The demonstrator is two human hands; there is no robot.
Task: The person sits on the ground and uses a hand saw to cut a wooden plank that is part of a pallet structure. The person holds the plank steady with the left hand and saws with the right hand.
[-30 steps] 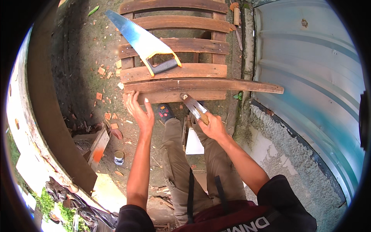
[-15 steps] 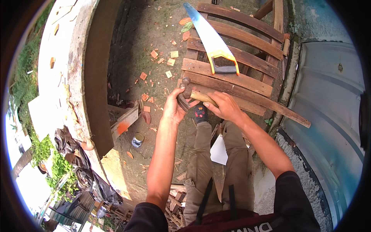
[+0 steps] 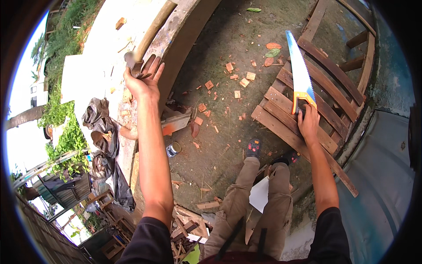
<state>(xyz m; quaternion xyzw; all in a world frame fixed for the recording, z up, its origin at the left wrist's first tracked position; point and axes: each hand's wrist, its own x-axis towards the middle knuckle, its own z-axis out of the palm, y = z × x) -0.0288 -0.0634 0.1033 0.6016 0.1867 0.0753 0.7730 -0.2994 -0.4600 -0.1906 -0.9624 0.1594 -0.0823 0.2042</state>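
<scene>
My left hand (image 3: pixel 145 86) is over the pale tabletop at the left, palm up, with the head of a hammer between its thumb and partly spread fingers. The hammer's (image 3: pixel 154 28) wooden handle points away along the table edge. To the right, my right hand (image 3: pixel 309 123) is wrapped round the black and orange handle of a handsaw (image 3: pixel 300 66). The saw's blade points away from me, teeth to the right, above a slatted wooden frame (image 3: pixel 281 105). My fingers partly hide the saw's grip.
The worn tabletop (image 3: pixel 99 44) runs along the left, with crumpled dark plastic (image 3: pixel 102 121) on its near part. Small wood offcuts (image 3: pixel 209 84) are scattered over the ground. A small can (image 3: pixel 173 149) stands near the table. Metal sheeting (image 3: pixel 378 176) borders the right.
The hammer has gone from in front of me to over the table at the left, in my left hand. My right hand has left its handle and taken hold of the saw. The view has turned.
</scene>
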